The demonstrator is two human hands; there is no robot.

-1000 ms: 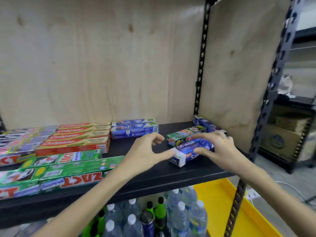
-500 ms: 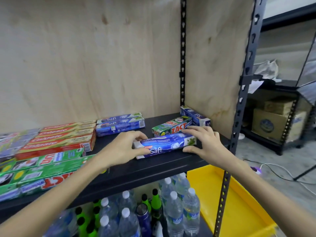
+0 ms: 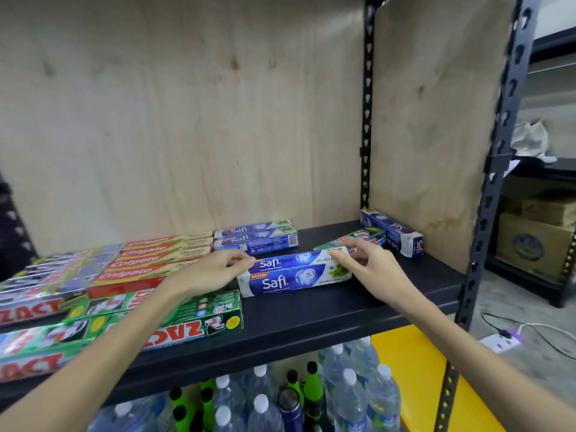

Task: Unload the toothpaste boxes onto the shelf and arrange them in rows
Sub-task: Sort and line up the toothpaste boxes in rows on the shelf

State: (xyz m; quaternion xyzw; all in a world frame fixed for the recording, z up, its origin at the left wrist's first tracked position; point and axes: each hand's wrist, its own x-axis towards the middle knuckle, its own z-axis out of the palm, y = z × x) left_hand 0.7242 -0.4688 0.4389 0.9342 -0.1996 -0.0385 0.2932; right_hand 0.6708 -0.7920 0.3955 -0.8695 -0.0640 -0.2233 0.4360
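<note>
Since half a second ago the blue Safi box has swung square to the shelf edge, label facing out, and both hands have stayed on its ends. Nearest, at 6 o'clock below the shelf, stand capped water bottles with green ones among them, and a yellow bin at 5 o'clock. Up on the shelf, green Zact boxes lie in rows at 8 o'clock. Dead centre, the left hand pinches the box's left end, grip closed on it, fingertips curled over the top edge. The right hand pinches the right end the same way, thumb and fingers round the corner. The box rests on the shelf, just right of the Zact rows. Further back, Colgate boxes sit at 9 o'clock, two stacked Safi boxes at 12, then a loose green box and another Safi box angled at 2 o'clock against the plywood side panel.
</note>
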